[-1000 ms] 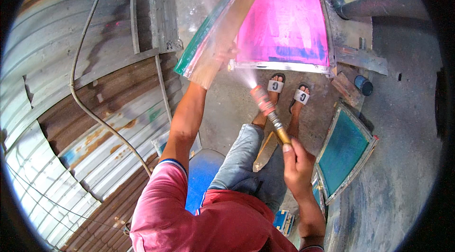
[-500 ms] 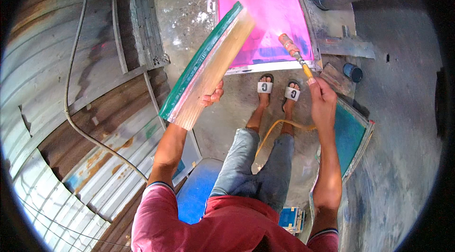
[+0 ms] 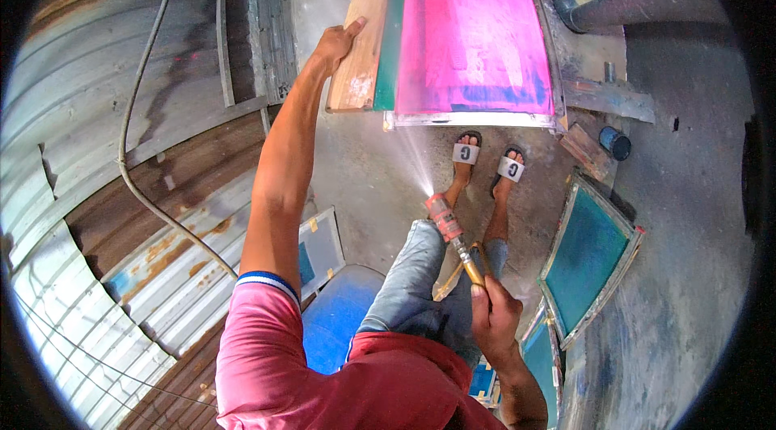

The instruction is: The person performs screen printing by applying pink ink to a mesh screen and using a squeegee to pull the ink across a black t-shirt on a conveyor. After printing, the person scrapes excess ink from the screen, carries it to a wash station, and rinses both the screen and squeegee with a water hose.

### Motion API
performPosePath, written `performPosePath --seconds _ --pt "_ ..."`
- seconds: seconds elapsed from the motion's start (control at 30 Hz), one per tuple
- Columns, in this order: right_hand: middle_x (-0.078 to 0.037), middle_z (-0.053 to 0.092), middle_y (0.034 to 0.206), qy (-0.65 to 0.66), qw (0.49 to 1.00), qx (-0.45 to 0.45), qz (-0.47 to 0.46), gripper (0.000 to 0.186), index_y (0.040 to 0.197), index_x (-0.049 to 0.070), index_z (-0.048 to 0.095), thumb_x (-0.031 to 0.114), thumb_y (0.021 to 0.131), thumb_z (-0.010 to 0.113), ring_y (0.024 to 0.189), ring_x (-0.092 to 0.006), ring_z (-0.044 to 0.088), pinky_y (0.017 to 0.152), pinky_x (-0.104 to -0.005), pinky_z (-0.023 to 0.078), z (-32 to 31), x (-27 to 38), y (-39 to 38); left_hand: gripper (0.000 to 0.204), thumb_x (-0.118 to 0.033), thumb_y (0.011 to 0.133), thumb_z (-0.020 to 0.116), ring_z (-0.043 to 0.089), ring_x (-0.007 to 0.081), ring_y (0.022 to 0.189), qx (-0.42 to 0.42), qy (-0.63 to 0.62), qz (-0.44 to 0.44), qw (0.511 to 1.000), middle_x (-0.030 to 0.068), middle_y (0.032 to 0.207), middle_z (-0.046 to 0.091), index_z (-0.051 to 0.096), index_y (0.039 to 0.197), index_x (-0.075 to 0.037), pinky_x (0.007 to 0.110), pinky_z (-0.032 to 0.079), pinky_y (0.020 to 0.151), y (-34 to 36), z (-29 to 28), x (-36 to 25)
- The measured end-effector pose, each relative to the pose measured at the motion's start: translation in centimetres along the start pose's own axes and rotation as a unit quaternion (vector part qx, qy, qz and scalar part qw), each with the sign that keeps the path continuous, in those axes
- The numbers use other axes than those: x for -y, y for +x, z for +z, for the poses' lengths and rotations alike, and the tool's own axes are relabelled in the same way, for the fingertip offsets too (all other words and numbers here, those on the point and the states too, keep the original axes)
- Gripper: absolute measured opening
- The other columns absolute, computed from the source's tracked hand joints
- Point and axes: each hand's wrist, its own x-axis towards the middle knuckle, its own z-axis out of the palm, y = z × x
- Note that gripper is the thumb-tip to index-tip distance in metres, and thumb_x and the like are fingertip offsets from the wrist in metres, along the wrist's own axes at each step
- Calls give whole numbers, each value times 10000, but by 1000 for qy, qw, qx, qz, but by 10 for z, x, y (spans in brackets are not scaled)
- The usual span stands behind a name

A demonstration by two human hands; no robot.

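My left hand (image 3: 337, 46) is closed round a wide squeegee with a wooden handle (image 3: 356, 78) and green blade (image 3: 388, 50), held upright at the left edge of a screen (image 3: 477, 38) coated in pink, with blue along its lower part. My right hand (image 3: 495, 313) grips a spray wand on a yellow hose, low in front of my legs. Its red-wrapped nozzle (image 3: 444, 216) throws white spray up toward the squeegee and the screen's lower left corner.
Green mesh screens (image 3: 588, 256) lean at the right near a dark can (image 3: 614, 141) and dark pipes (image 3: 647, 6). A blue plastic container (image 3: 331, 325) and a pale framed screen (image 3: 319, 248) stand at lower left beside a corrugated metal wall (image 3: 137, 147) with a hanging cable.
My left hand has swung the squeegee upward and turned it upright beside the pink screen. My right hand rose with the nozzle half a second ago and is now lower, nearer my body.
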Motion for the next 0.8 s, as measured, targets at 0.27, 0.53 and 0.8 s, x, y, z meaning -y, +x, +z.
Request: performPosePath --seconds 0.27,0.53,0.8 --pt "-226 621 761 9 981 -194 -33 229 954 6 624 223 978 556 681 -413 626 580 -474 453 -21 -32 152 526 -391 929 686 682 188 747 130 16 8 991 165 952 697 602 1135 86 347 572 665 -63 28 14" --pt "-203 598 728 24 994 -103 31 253 869 19 570 236 992 529 648 -363 619 580 -457 445 -32 -14 142 487 -366 926 692 673 176 764 75 -14 -3 997 142 950 701 629 1115 78 348 562 684 -72 39 37" --pt "-136 578 666 136 988 -2 73 242 1047 -61 639 158 950 604 588 -158 552 560 -347 464 10 19 15 510 -331 939 672 667 227 812 -58 -152 -2 987 193 1014 673 588 1122 137 371 559 686 -3 2 10"
